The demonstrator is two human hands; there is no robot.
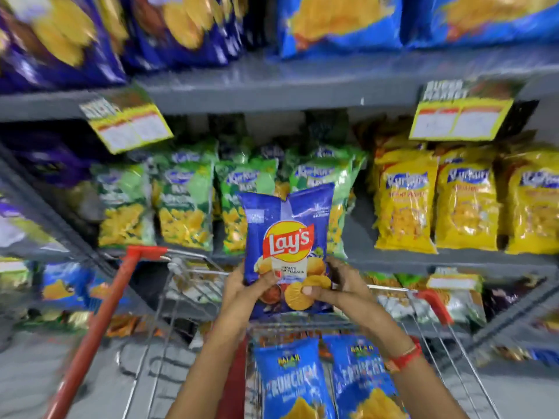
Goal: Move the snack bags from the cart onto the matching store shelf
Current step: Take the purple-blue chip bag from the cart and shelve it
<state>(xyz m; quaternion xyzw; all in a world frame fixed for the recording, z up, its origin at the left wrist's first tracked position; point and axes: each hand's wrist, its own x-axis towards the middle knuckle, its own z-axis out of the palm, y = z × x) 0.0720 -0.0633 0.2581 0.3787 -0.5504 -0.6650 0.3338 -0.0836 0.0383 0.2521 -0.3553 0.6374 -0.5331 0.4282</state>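
Note:
A dark blue Lay's chip bag [287, 234] is held upright above the cart, in front of the middle shelf. My left hand [242, 282] grips its lower left edge and my right hand [335, 282] grips its lower right corner, thumb on the front. Below, in the wire cart [435, 337] with red corners, lie two light blue Crunchex bags [290, 379] [360, 373] side by side. Dark blue and purple Lay's bags [60, 40] stand on the top shelf at left.
The grey top shelf [272, 83] also carries lighter blue chip bags [341, 22] at right. The middle shelf holds green Kurkure bags [184, 204] and yellow Kurkure bags [465, 204]. Two yellow price tags [130, 125] [459, 116] hang from the shelf edge. More snacks fill the lower shelves.

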